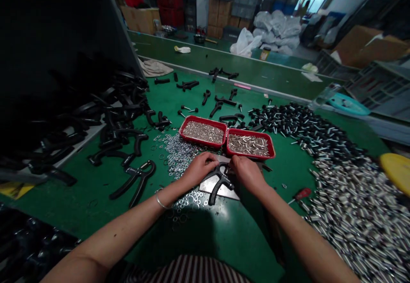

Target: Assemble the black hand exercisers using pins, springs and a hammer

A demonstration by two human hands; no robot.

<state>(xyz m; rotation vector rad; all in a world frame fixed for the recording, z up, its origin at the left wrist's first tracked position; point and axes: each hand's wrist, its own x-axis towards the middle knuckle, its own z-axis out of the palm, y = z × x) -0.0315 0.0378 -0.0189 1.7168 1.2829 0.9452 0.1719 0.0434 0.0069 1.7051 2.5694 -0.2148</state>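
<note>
A black hand gripper (220,183) with forked handles lies on a metal plate (208,186) in front of me. My left hand (203,166) is closed, its fingertips at the upper left part of this hand gripper. At the other side, my right hand (246,171) is pinched close against the piece; whatever its fingers hold is hidden. Just beyond my hands stand two red trays: the left tray (185,135) holds tiny metal parts, and the right tray (269,149) holds small metal pins. A second hand gripper with a spring (146,163) lies to the left.
Loose washers and nuts (178,154) spread beside my left forearm. Black handles (117,122) spill from a big bin (123,22). Black-headed bolts (288,118) and metal cylinders (358,206) are heaped at right, near a red-handled screwdriver (302,194). A conveyor belt (218,58) runs behind.
</note>
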